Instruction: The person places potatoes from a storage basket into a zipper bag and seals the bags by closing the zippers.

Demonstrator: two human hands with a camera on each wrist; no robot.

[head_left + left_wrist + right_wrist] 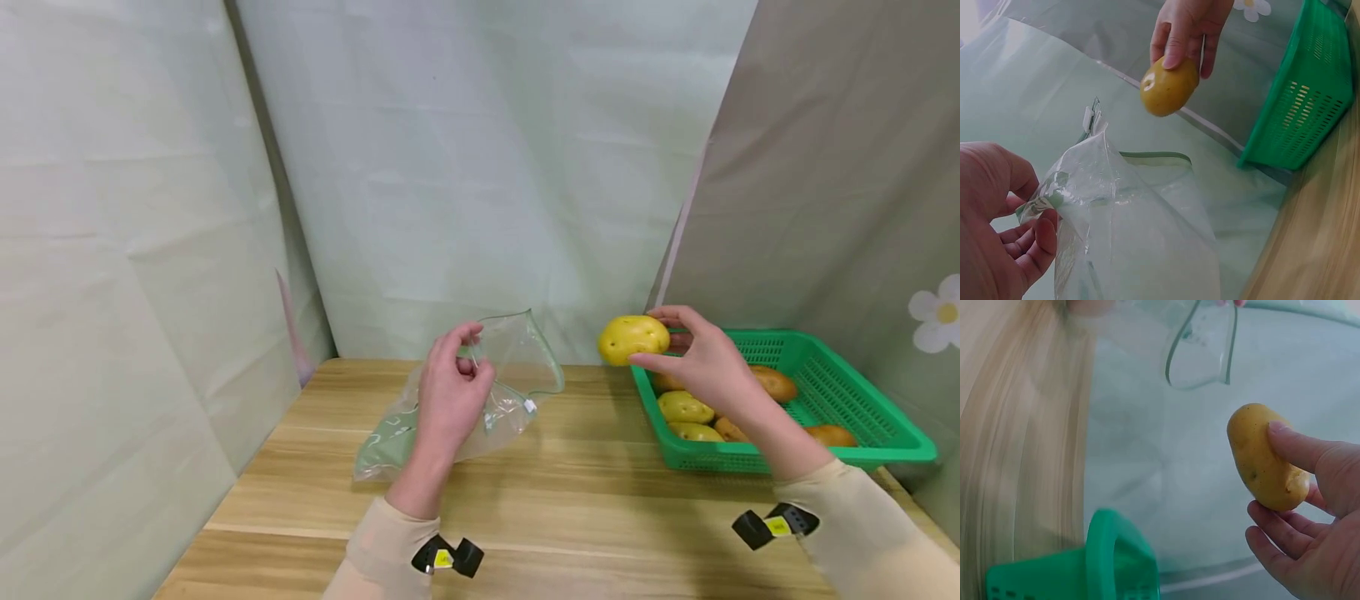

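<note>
- The left hand (450,392) is pinching the rim of a clear zip bag (480,400), fingers curled around the plastic, and holding its mouth up and open toward the right.
- The bag's bottom end sags onto the wooden table (570,500) on the left side, and its little white zip slider (529,406) sits on the rim, right of the hand.
- The right hand (705,362) has a yellow potato (633,338) pinched between thumb and fingertips, up in the air.
- That potato is just right of the bag's mouth, near it but not touching, and just left of the basket's far corner.
- The green plastic basket (862,417) sits on the right side of the table with several more potatoes (684,407) in it, some yellow, some brown.
- Pale green cloth (480,167) hangs behind the table.
</note>
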